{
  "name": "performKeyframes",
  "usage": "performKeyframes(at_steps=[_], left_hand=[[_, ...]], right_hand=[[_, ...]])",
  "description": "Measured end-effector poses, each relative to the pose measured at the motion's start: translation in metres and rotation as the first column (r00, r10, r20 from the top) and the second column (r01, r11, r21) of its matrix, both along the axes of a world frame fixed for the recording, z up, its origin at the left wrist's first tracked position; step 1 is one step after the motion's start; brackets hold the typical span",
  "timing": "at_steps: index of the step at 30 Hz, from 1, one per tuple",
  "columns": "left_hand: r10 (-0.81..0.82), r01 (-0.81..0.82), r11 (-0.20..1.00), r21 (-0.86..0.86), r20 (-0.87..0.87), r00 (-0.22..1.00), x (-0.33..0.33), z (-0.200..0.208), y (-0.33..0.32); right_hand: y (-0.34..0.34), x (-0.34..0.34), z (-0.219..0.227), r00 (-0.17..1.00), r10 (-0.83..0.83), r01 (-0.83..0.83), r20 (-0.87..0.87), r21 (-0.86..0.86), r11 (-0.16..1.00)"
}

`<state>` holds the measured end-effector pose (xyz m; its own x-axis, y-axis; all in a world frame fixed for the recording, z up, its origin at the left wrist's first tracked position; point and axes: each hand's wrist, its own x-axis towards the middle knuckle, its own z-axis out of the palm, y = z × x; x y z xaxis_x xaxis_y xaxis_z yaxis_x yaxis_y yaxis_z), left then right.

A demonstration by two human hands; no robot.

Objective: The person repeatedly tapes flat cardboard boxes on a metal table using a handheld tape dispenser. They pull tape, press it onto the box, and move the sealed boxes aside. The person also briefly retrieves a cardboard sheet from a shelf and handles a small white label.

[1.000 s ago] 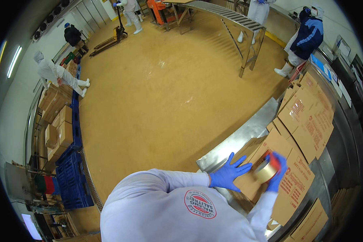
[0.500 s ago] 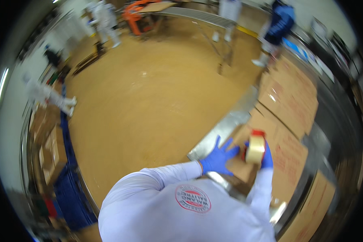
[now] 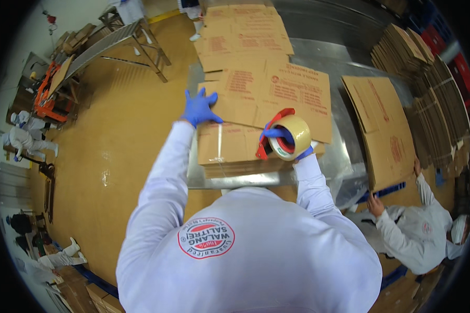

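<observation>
My left hand (image 3: 199,108), in a blue glove, has its fingers spread at the left edge of a flattened cardboard box (image 3: 303,96). Wrapped in my right hand (image 3: 279,134), also gloved in blue, is a red tape dispenser (image 3: 283,113) with a wide roll of tan packing tape (image 3: 301,130). One blue finger shows through the roll's core; the rest of that hand is mostly hidden behind it. The dispenser is above the right part of the flattened box. Beneath that box lies a stack of folded cardboard (image 3: 240,151) with a pale strap across it.
More flat cardboard (image 3: 245,36) covers the far part of the metal table (image 3: 344,148). At right, a co-worker (image 3: 415,235) holds a large flat carton (image 3: 384,130) in bare hands. Beyond are strapped cardboard bundles (image 3: 436,112). A roller conveyor (image 3: 102,47) stands far left.
My view has turned right, bringing the table of cardboard in front and the co-worker into sight. My left hand is now at the flattened box's left edge; the right still holds the tape dispenser.
</observation>
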<state>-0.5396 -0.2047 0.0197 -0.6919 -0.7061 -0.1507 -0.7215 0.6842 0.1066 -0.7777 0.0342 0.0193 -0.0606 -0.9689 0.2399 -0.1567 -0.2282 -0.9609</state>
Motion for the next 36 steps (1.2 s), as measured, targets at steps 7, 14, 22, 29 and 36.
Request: performKeyframes(at_steps=[7, 14, 22, 29, 36], left_hand=[[-0.148, 0.147, 0.989, -0.019, -0.034, 0.988, -0.049, -0.002, 0.048], [-0.248, 0.255, 0.966, 0.040, -0.130, 0.960, -0.089, -0.039, 0.103], [-0.345, 0.354, 0.935, -0.017, -0.269, 0.899, -0.128, -0.028, 0.142], [-0.298, 0.105, 0.933, -0.345, -0.574, 0.762, -0.143, 0.026, 0.108], [-0.057, -0.040, 0.997, -0.070, -0.960, 0.274, -0.135, 0.112, 0.076]], right_hand=[[0.095, -0.035, -0.012, 0.994, -0.066, 0.084, 0.082, -0.237, 0.968], [0.166, -0.098, -0.044, 0.662, -0.625, 0.562, -0.413, -0.278, 0.779], [0.151, -0.157, -0.122, 0.776, -0.446, 0.409, 0.446, 0.183, 0.894], [0.132, -0.123, 0.029, 0.615, -0.167, 0.274, 0.771, -0.010, 0.962], [0.161, -0.137, -0.023, 0.631, -0.292, 0.364, 0.719, 0.058, 0.930]])
